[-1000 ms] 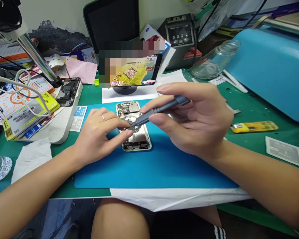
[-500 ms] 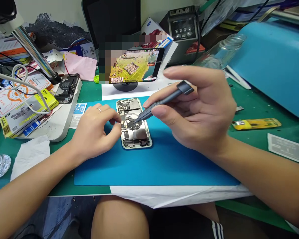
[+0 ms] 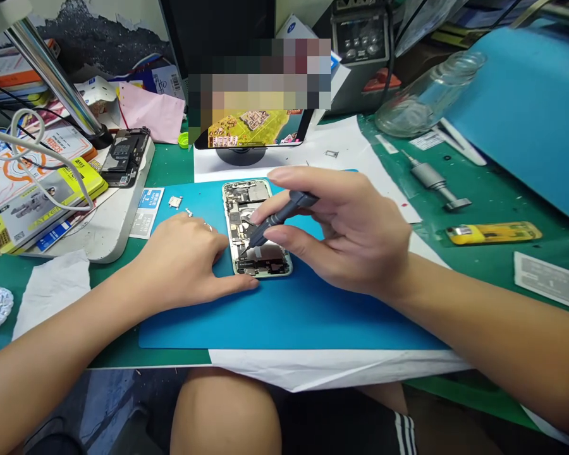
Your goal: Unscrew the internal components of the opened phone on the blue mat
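Note:
An opened smartphone [image 3: 258, 253] lies on the blue mat [image 3: 265, 316], its circuit boards and metal plates exposed. My left hand [image 3: 184, 259] braces its lower left corner, thumb stretched along the bottom edge and index finger bent against the side; the other fingers are mostly hidden. Between the thumb and fingers of my right hand [image 3: 346, 234] is a dark grey screwdriver [image 3: 277, 221]. It slants down to the left, with its thin tip over the lower left part of the phone's inside. Whether the tip touches a screw cannot be made out. Small metal parts [image 3: 175, 201] lie beyond my left hand.
Behind the mat a phone showing a game [image 3: 256, 129] rests on a stand. At right lie another screwdriver [image 3: 434, 180], a yellow cutter [image 3: 493, 232] and a glass jar [image 3: 429, 95]. Boxes [image 3: 47, 202] and another opened phone [image 3: 126, 158] crowd a white base at left.
The screwdriver tip has moved from the phone's middle to its lower left, with my right hand shifting left and down. My left thumb has stretched out to the phone's bottom edge.

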Tool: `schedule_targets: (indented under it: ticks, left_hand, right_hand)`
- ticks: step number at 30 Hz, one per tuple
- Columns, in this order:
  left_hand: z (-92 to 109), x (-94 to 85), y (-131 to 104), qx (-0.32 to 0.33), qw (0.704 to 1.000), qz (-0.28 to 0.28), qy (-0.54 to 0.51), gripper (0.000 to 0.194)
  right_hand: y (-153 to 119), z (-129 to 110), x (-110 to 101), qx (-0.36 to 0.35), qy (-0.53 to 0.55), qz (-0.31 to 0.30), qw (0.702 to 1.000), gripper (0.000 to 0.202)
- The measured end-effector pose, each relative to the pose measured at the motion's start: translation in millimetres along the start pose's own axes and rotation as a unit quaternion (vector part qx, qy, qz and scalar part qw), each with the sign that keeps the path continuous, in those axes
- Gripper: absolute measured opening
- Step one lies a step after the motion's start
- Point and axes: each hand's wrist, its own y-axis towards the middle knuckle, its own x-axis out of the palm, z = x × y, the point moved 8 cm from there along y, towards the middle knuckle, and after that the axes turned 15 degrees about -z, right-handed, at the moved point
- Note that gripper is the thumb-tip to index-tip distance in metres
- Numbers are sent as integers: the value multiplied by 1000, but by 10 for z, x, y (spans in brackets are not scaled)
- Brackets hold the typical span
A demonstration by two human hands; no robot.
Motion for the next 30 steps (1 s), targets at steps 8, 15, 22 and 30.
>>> schedule_targets:
  ticks: [8, 15, 22, 30]
  left_hand:
    - [-4, 29, 23, -6, 1000, -11, 8, 64]
    - [7, 18, 20, -4, 1000, -8, 3, 63]
    - [14, 18, 31, 4, 1000, -1, 9, 61]
    - [4, 29, 25, -4, 1000, -4, 11, 63]
  right_hand:
    - [-4, -21, 48, -2, -17, -12, 1000, 60]
    - [20, -52, 76, -2, -17, -26, 1000, 61]
    - [26, -59, 88, -8, -13, -37, 999, 59]
    - [49, -92, 96, -6, -41, -54, 998, 56]
